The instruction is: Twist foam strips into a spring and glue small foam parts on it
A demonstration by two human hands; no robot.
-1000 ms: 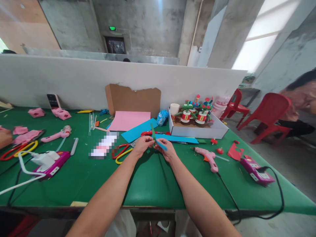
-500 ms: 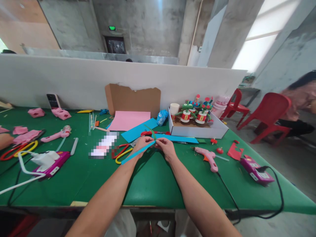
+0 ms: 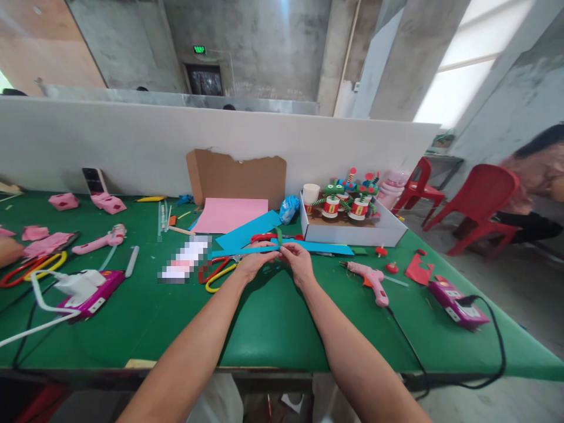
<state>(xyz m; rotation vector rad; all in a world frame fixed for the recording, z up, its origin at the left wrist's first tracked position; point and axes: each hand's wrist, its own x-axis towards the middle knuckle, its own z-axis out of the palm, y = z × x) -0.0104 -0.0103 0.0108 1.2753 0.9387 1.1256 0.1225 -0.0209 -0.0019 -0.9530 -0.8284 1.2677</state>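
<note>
A narrow blue paper strip (image 3: 233, 252) runs leftward from the fingertips of my left hand (image 3: 255, 261), which is closed on it. My right hand (image 3: 298, 261) touches the left at the fingertips and pinches the joint where a short green strip (image 3: 279, 236) meets the blue one. The green strip stands up from that joint. Behind my hands lie wider blue paper (image 3: 251, 228), a pink sheet (image 3: 233, 214) and red-handled scissors (image 3: 264, 237). Scissors with red and yellow handles (image 3: 215, 281) rest left of my left wrist.
A white box (image 3: 352, 231) holds cup figures at the back right. A pink glue gun (image 3: 372, 279) and purple power strip (image 3: 458, 302) lie right. Another power strip (image 3: 99, 299), a second glue gun (image 3: 103, 239) and a person's hand (image 3: 9, 251) are left.
The long blue strip has swung from a slant to nearly level, its left end rising. The green strip now stands more upright. My left hand has turned slightly; my right hand stays close by.
</note>
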